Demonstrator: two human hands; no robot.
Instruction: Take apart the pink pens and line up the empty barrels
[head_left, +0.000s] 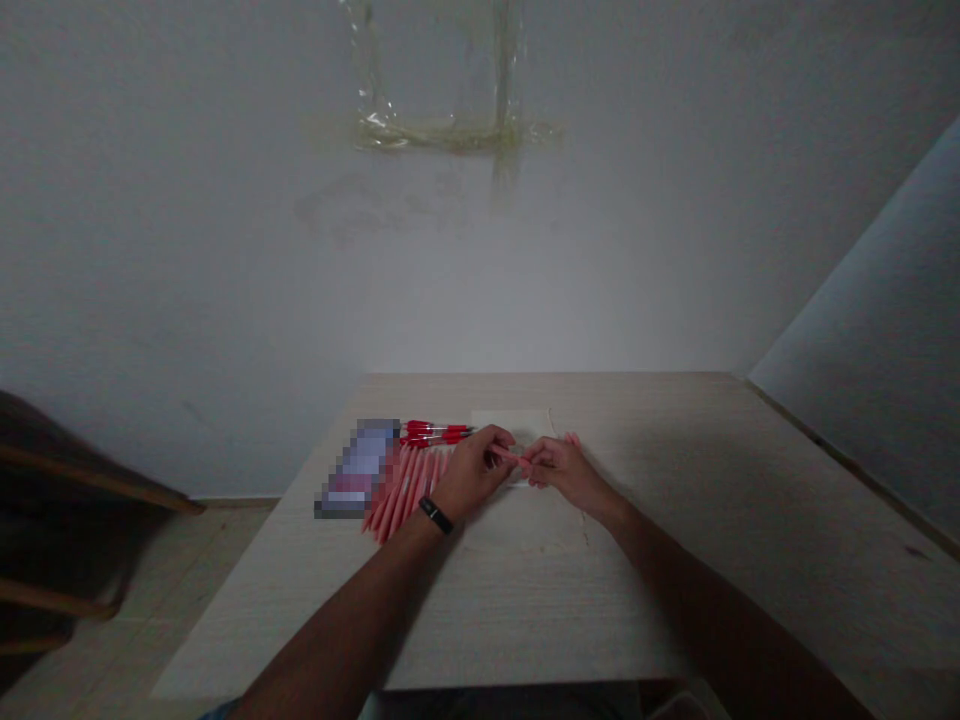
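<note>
My left hand [474, 472], with a dark band on its wrist, is closed on a slim pink pen [507, 455]. The fingers of my right hand [564, 470] pinch the same pen at its other end, so it spans the gap between both hands. Left of my left hand lies a row of similar pink pens [397, 490], side by side and partly hidden by the hand. Several red pens [435, 434] with clear sections lie just beyond that row. More pink tips [572, 439] show behind my right hand; the rest is hidden.
A pale sheet [510, 417] lies under and beyond my hands. A blurred-out phone-like rectangle [358, 468] is at the left of the pale wooden table [525, 610]. The wall [637, 250] with yellowed tape [442, 135] stands behind; dark wooden furniture [67, 540] is at left.
</note>
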